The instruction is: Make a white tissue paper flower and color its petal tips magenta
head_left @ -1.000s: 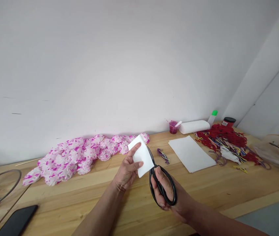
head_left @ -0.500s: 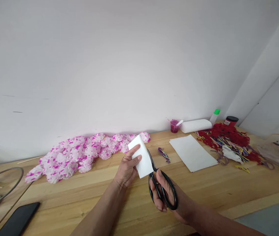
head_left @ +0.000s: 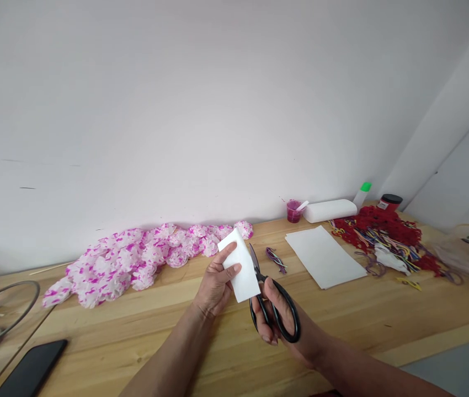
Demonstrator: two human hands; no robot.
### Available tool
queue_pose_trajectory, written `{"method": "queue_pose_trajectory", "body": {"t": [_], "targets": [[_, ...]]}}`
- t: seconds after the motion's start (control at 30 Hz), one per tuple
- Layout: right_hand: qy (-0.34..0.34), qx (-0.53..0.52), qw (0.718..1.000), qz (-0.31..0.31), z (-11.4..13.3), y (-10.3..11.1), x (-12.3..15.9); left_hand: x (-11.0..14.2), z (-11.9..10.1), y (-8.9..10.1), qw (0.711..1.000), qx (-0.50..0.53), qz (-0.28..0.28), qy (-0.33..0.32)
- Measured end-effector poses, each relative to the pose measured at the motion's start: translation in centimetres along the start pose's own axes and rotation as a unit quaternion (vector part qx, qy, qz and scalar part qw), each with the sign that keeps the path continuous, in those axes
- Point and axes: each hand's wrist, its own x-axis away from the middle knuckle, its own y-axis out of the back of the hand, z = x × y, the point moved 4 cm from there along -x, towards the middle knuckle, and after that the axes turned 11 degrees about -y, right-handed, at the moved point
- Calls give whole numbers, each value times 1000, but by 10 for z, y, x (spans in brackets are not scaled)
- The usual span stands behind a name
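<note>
Above the middle of a wooden tabletop (head_left: 234, 358), a folded white paper (head_left: 241, 280) was held upright and slightly tilted, clear of the surface. The left hand (head_left: 214, 284) pinched it from the left, thumb and fingers pressed on its near face. The right hand (head_left: 305, 341) held black-handled scissors (head_left: 261, 277), its thumb and fingers through the loops, which stood apart; one pointed blade showed just beside the paper's right edge, and whether the other lay behind the paper could not be told. Along the wall (head_left: 218, 121), to the left, spread a mass of white and magenta ruffled flowers (head_left: 122, 264). Right of the scissors lay a small bundle of coloured cords (head_left: 276, 260), then overlapping white sheets (head_left: 324, 258). Behind these stood a cup (head_left: 293, 212) of purple matter beside a white roll (head_left: 329, 210); farther right were a green-capped bottle (head_left: 362, 195), a black-lidded red jar (head_left: 387, 205) and a heap of red yarn (head_left: 387, 229). A dark phone (head_left: 31, 368) occupied the near left.
</note>
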Motion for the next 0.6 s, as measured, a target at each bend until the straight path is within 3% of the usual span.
{"method": "queue_pose_trajectory", "body": {"t": [0.4,0.6], "targets": [[9,32,999,-35,3,-4,9,0,-1,1,1000,11,-7,-3],[-8,16,1000,-23,2,-1,6,1,0,-1,1000,13,0,8]]}}
